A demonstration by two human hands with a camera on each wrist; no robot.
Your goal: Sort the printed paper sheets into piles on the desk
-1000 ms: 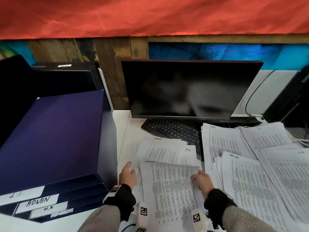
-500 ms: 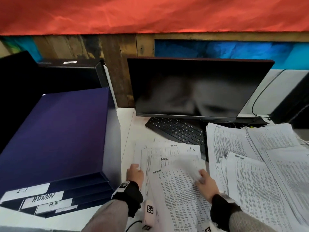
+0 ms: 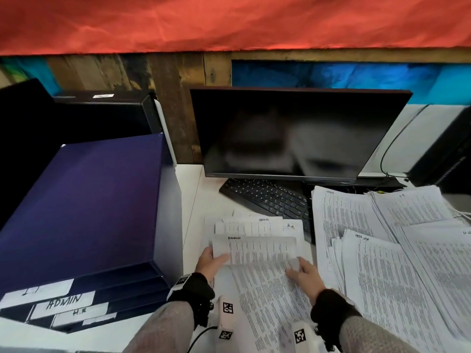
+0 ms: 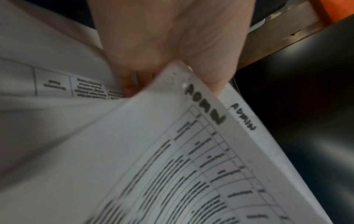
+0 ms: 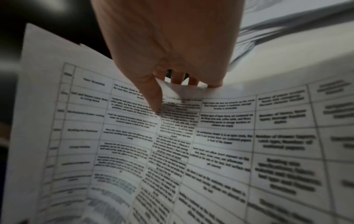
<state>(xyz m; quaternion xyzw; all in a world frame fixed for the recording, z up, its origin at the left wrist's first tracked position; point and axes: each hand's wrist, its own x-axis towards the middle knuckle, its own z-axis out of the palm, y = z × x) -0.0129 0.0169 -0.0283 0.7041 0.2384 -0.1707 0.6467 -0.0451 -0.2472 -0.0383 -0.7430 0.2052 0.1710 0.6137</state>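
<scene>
On the white worktop before the dark monitor, left hand and right hand each pinch the thin, floppy "ADMIN" sheet by its side edges, surely the best grip.

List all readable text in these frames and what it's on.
"ADMIN": sheet gripped by the left hand, at.
"ADMIN": sheet beneath it.
"ADMIN": middle tray label.
"H.R": lower tray label.
"H.R.": sheet corner.
Top tray label, printed table text, right-pile headings: too blurred.
</scene>
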